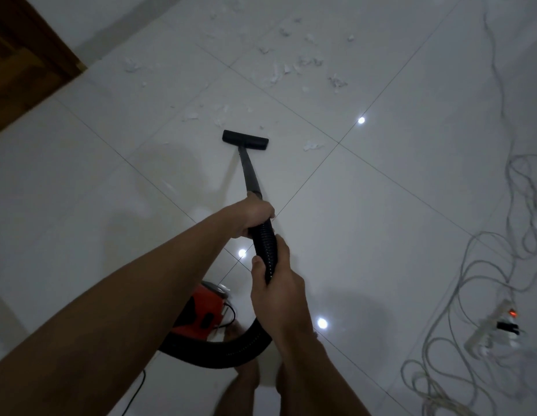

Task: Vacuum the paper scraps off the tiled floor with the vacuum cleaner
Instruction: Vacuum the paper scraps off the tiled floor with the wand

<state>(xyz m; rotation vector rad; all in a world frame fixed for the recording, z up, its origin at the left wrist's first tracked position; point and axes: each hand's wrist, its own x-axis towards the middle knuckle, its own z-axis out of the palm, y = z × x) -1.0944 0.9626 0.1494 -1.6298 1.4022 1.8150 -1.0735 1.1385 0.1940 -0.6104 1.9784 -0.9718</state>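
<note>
Hose (pixel 265 247) — gripped in left hand (pixel 255 214), right hand (pixel 279 286)

Dim, grainy; ceiling-light glare spots on glossy tiled floor (pixel 381 235); soft shadows; edges bowed.

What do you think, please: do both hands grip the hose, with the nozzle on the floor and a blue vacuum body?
Only the colour is wrong: the head view shows a red vacuum body. The left hand and right hand do grip the hose, nozzle on the floor.
</note>
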